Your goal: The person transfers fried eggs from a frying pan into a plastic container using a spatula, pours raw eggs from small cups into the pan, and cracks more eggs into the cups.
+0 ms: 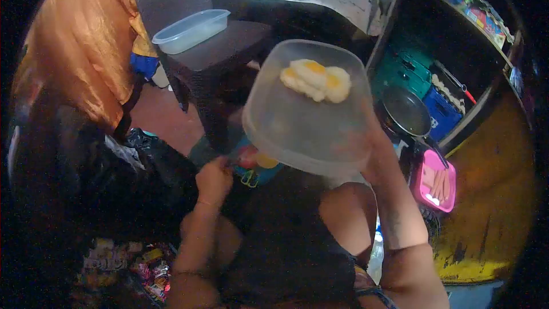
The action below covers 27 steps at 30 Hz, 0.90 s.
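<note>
A clear plastic container [303,131] is held up in front of me, tilted, with fried eggs [317,80] lying near its far end. My right hand [366,146] grips it from the right side and beneath, its fingers showing through the plastic. Lower left, my left hand [214,180] is closed around the dark handle of a utensil. That utensil points right, toward the container, and its far end is blurred beside something red and yellow.
A dark chair [234,40] bears another clear container [191,31]. At the right are a black frying pan [406,111] and a pink tray [452,186] with sausages [439,186]. Black plastic bags [148,149] lie at the left, beside an orange cloth [86,51].
</note>
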Tool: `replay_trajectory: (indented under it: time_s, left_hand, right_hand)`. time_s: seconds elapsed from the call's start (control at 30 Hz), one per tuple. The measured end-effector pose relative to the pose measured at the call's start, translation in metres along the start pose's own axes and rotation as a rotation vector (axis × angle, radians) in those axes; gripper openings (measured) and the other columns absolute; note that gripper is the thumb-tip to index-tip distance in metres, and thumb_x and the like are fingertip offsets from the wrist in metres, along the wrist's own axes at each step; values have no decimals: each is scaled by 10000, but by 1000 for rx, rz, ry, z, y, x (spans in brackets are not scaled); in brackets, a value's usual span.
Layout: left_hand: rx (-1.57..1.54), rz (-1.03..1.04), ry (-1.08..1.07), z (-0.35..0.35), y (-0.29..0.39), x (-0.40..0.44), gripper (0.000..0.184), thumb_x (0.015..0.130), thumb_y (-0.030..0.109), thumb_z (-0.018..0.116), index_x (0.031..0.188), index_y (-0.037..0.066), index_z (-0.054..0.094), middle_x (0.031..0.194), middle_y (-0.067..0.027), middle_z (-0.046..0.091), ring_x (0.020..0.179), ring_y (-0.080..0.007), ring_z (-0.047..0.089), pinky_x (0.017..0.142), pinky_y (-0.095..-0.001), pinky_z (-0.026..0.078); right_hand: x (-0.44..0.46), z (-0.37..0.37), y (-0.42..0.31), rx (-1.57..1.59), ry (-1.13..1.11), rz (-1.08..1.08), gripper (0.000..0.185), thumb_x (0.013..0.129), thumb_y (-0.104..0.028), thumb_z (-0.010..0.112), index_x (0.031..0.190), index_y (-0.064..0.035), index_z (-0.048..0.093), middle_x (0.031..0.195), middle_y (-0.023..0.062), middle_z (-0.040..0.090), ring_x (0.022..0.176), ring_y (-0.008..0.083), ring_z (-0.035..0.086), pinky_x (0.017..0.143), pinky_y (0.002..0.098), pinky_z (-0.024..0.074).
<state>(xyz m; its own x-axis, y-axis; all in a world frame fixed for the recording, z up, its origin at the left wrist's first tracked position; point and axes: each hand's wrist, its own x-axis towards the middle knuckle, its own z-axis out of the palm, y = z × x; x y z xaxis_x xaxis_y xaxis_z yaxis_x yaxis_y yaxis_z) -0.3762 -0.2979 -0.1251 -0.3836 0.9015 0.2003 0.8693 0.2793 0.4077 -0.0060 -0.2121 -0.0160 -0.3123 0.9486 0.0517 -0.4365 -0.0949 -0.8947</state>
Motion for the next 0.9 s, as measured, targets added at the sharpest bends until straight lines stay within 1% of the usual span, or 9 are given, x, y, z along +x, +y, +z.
replay_trajectory:
  time_s: [0.13,0.27,0.37,0.57,0.67,0.7,0.8,0.83,0.9]
  left_hand:
    - [107,73,-28,-4,5,-8,270,796,241,705,1063,203,722,873,-151,713,852,-356,696,719,-490,539]
    - [114,68,-55,-5,8,-6,268,802,232,691,1067,207,723,858,-147,712,827,-347,701,695,-492,538]
    - [149,93,-54,3,2,-6,271,804,228,688,1072,215,721,841,-131,709,805,-331,707,676,-496,533]
    - [140,115,-96,4,-7,-9,280,800,231,690,1078,232,718,850,-105,706,779,-324,704,670,-508,516]
    - [135,127,-93,1,-10,-12,253,801,233,683,1052,230,718,824,-101,704,766,-323,701,648,-513,509]
    - [144,129,-91,1,-12,-10,241,801,234,681,1039,228,718,811,-100,703,762,-321,701,637,-514,507]
    - [165,127,-89,14,-14,-9,197,803,241,679,993,201,713,799,-109,700,748,-331,698,620,-523,500]
    - [170,127,-67,14,-15,-8,189,803,241,678,983,193,711,804,-115,700,747,-338,697,622,-523,502]
    - [178,124,-41,14,-15,-9,176,803,243,676,964,177,706,815,-128,699,744,-353,695,626,-522,505]
  right_hand:
    - [84,52,12,-31,-75,167,682,945,-359,582,1515,-141,277,1135,190,575,878,369,668,619,531,604]
    - [145,126,32,-23,-225,27,628,889,-319,578,1433,-114,342,1162,189,545,980,395,644,512,581,583]
    - [176,172,43,-14,-254,41,647,845,-240,545,1443,-110,335,1222,203,528,1059,431,613,512,586,581]
    - [249,214,81,-29,-176,95,698,837,-235,551,1479,-112,305,1341,229,483,1127,477,576,608,634,589]
    - [261,230,86,40,-158,77,707,841,-226,562,1486,-109,296,1339,227,490,1150,478,569,649,659,585]
    - [262,237,88,32,-104,81,688,876,-270,588,1485,-117,306,1339,217,504,1154,456,576,657,638,597]
    - [278,240,100,50,-133,80,690,899,-348,618,1485,-138,318,1371,196,501,1158,431,585,675,607,607]
    - [275,246,98,15,-153,69,692,922,-451,622,1481,-165,333,1403,175,492,1158,411,594,689,580,611]
    - [280,251,96,-5,-236,60,705,931,-497,607,1485,-165,323,1423,171,481,1167,417,589,694,577,607]
